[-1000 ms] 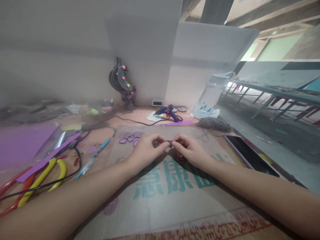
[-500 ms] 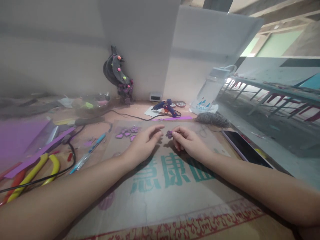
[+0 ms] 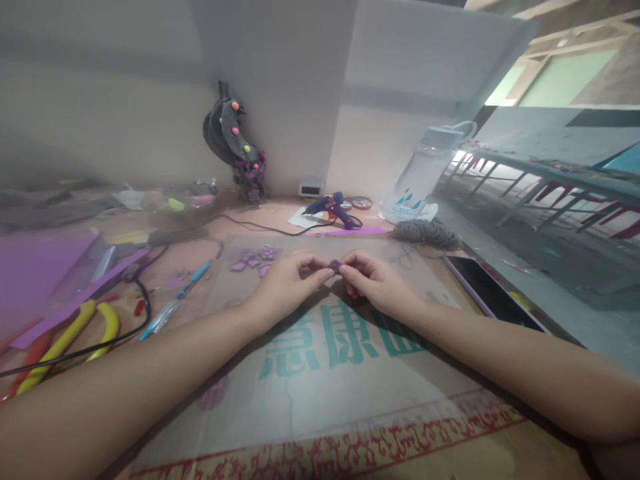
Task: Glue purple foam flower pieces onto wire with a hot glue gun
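A small dark purple flower [image 3: 335, 266] is pinched between my two hands, above a printed sheet with green characters. My left hand [image 3: 289, 283] grips its left side with thumb and fingertips. On the other side, my right hand [image 3: 371, 279] holds it between thumb and forefinger, the remaining fingers curled under. Just beyond my left hand lie several purple heart and flower pieces [image 3: 253, 259] with dark edging, partly covered by that hand.
Behind my hands rest a blue glue gun [image 3: 330, 209] and a ball of grey yarn [image 3: 426, 235]. A water bottle [image 3: 420, 173] stands at the back right, near a phone [image 3: 493, 293]. To the left are a pen [image 3: 175, 301], yellow-handled pliers [image 3: 57, 347] and purple sheets [image 3: 43, 283]. A decorated grey crescent [image 3: 233, 140] leans on the wall.
My left hand has moved right and closed its fingertips on the flower, which only my right hand held before. The view has shifted slightly.
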Motion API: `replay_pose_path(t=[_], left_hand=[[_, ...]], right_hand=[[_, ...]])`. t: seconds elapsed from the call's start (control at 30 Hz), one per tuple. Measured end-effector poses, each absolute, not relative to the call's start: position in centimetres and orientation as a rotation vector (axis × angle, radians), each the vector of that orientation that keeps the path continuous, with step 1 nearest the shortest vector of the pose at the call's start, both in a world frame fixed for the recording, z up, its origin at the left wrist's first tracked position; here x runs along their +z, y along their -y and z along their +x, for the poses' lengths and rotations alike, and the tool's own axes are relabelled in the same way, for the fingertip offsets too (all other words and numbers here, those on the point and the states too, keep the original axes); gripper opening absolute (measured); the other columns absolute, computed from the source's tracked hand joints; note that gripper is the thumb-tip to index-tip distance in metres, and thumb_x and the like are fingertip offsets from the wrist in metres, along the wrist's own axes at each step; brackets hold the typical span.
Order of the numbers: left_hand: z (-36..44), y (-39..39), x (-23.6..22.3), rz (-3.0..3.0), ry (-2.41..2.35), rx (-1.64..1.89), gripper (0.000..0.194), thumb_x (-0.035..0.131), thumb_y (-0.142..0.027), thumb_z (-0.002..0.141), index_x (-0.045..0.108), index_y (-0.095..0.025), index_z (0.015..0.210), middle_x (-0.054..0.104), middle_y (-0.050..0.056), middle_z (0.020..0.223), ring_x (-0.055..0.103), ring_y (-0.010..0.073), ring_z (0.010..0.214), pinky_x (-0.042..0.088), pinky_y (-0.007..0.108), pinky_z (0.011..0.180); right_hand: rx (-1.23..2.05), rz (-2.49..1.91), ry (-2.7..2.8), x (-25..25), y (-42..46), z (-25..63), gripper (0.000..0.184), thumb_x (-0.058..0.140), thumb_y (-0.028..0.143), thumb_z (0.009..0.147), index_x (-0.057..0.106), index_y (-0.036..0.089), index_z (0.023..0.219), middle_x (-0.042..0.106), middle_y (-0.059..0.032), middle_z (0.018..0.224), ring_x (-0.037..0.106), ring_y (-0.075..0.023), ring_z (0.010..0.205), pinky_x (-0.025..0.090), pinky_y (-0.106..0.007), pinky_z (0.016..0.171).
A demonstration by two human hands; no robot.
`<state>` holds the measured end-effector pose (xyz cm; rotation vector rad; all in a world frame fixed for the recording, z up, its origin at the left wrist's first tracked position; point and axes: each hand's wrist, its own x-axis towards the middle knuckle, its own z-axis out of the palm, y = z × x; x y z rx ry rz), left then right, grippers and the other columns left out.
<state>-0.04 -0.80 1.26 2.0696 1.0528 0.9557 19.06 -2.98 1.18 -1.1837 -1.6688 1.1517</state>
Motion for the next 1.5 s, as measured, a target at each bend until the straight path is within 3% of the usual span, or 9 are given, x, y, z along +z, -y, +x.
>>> replay_pose_path(t=[0.37,0.63,1.13,1.33,1.5], left_hand=[[0.09,0.91,1.11,2.092,-1.045,0.922,0.024,0.056,-0.038,0.087,0.068,-0.018,0.084,0.070,0.002,0.084,0.062,0.0177,0.078,0.045,0.029,0.074],[0.08,1.11,1.09,2.123,-1.083,0.888,0.022,0.056,-0.037,0.086,0.069,-0.019,0.084,0.069,0.001,0.085,0.061,0.0177,0.081,0.043,0.028,0.072],[0.06,1.22,0.82,2.413,-1.014,0.894,0.018,0.057,-0.033,0.086,0.066,-0.020,0.077,0.065,0.003,0.081,0.059,0.0188,0.082,0.042,0.030,0.075],[0.20,1.29,1.07,2.282,-1.014,0.921,0.016,0.056,-0.030,0.087,0.067,-0.019,0.081,0.068,0.002,0.085,0.061,0.0185,0.084,0.043,0.030,0.077],[0.22,1.31,1.49,2.133,-1.062,0.937,0.019,0.055,-0.032,0.087,0.067,-0.019,0.081,0.069,0.003,0.084,0.062,0.0182,0.081,0.044,0.029,0.074]], right_hand=[[1.054,-1.180,1.680,1.32,3.17,19.21,0.030,0.052,0.048,0.089,0.055,0.019,0.090,0.053,0.0040,0.064,0.047,-0.0081,0.051,0.039,-0.020,0.046],[0.930,-1.260,1.775,1.82,3.21,19.05,0.024,0.057,0.036,0.086,0.061,0.017,0.100,0.065,-0.0022,0.081,0.052,-0.0091,0.055,0.042,-0.022,0.049],[0.874,-1.227,1.860,1.57,3.21,19.11,0.016,0.057,0.034,0.086,0.058,0.019,0.081,0.056,0.0024,0.065,0.050,-0.0097,0.054,0.040,-0.022,0.050],[1.020,-1.199,1.693,1.23,2.92,19.27,0.031,0.045,0.047,0.093,0.056,0.019,0.094,0.052,0.0044,0.062,0.049,-0.0092,0.052,0.041,-0.021,0.049],[1.132,-1.225,1.610,1.02,2.84,19.24,0.032,0.055,0.049,0.087,0.055,0.019,0.094,0.055,0.0034,0.068,0.047,-0.0076,0.050,0.036,-0.019,0.042]])
